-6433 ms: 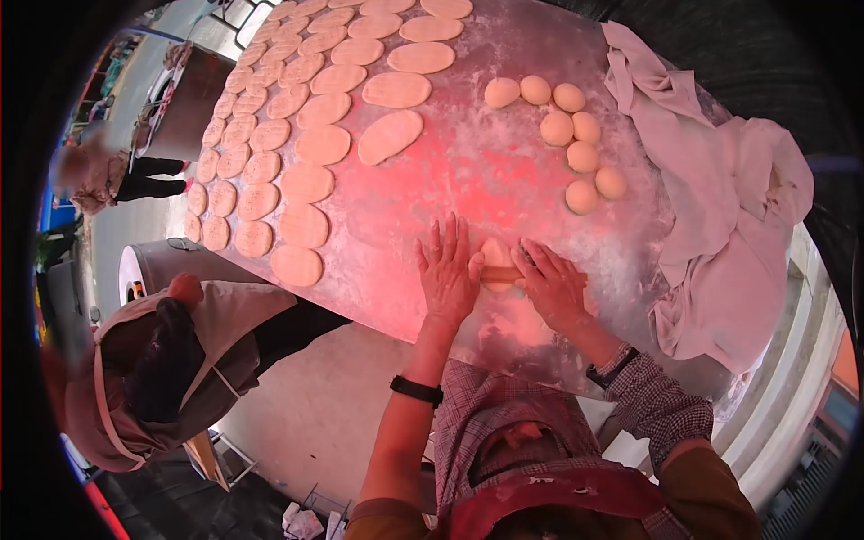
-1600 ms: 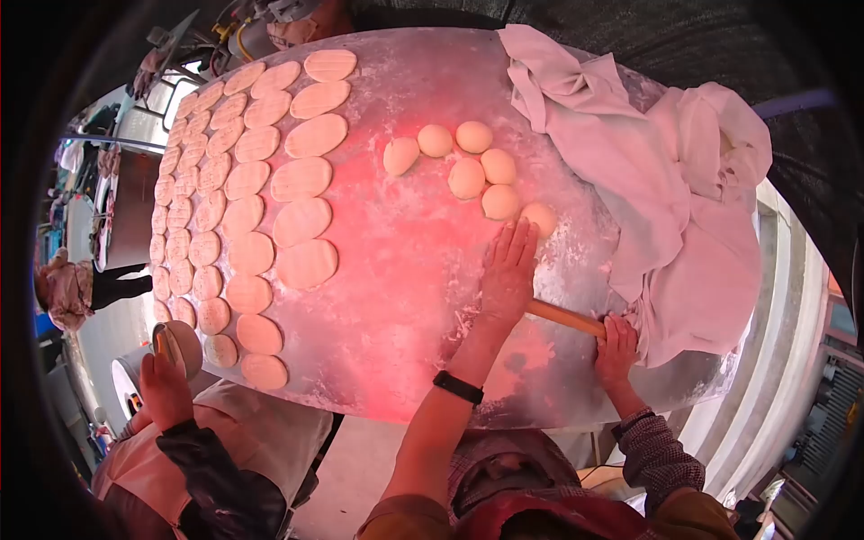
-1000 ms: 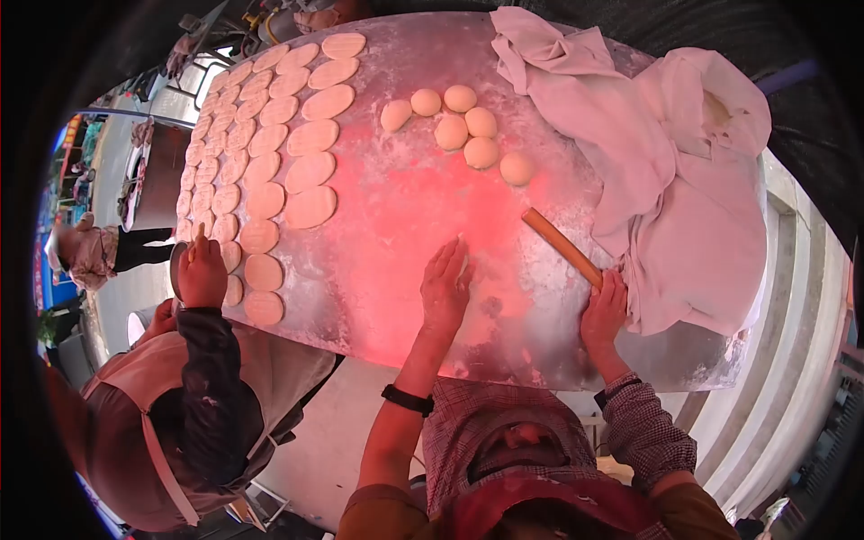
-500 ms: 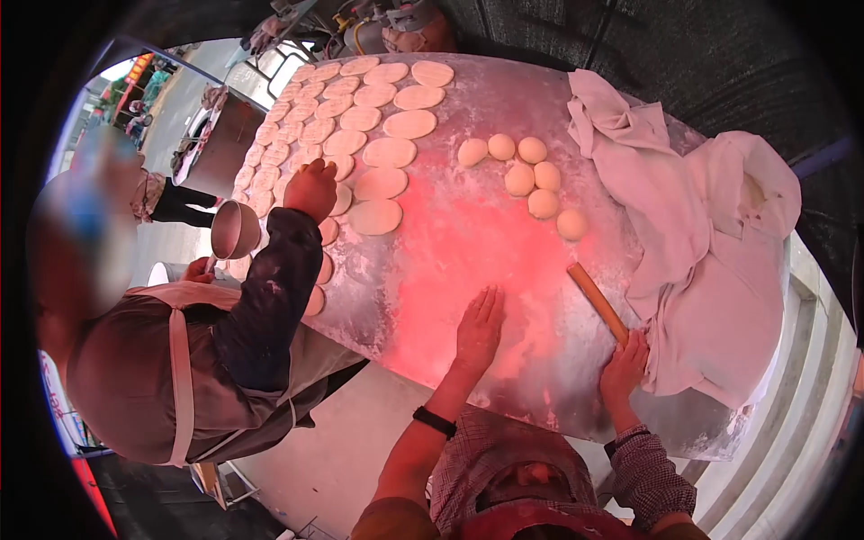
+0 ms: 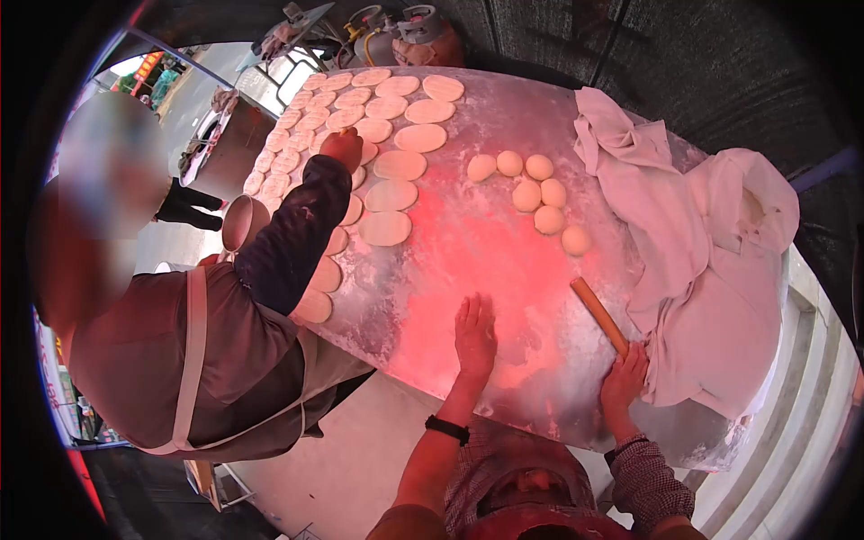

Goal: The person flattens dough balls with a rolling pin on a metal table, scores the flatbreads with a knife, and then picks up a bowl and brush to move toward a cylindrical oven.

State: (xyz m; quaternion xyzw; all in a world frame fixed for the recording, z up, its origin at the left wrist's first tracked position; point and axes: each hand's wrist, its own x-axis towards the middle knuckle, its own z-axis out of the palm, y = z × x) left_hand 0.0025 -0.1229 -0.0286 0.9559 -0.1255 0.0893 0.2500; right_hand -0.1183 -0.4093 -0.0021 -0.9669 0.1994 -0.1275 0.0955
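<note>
My left hand (image 5: 475, 335) lies palm down on the floured metal table (image 5: 360, 315), its fingers stretched out and nothing in them. At the right, my right hand (image 5: 625, 378) is closed around the near end of a wooden rolling pin (image 5: 598, 315), which slants away across the tabletop. Just past the pin's far end sits a round dough ball (image 5: 576, 240). More dough balls (image 5: 526, 195) lie behind it in a curved group. Flat ovals of dough (image 5: 385, 229) cover the table's left part in rows.
A crumpled pale cloth (image 5: 702, 288) drapes over the table's right side. At the left, a co-worker (image 5: 189, 351) reaches an arm over the dough ovals, with a saucepan (image 5: 244, 222) at their other side. Gas cylinders (image 5: 418, 31) stand beyond the far edge.
My left hand has turned slightly, its fingers now pointing more straight ahead. The co-worker's reaching hand has moved farther over the dough rows. The view has shifted a little; my right hand keeps the rolling pin.
</note>
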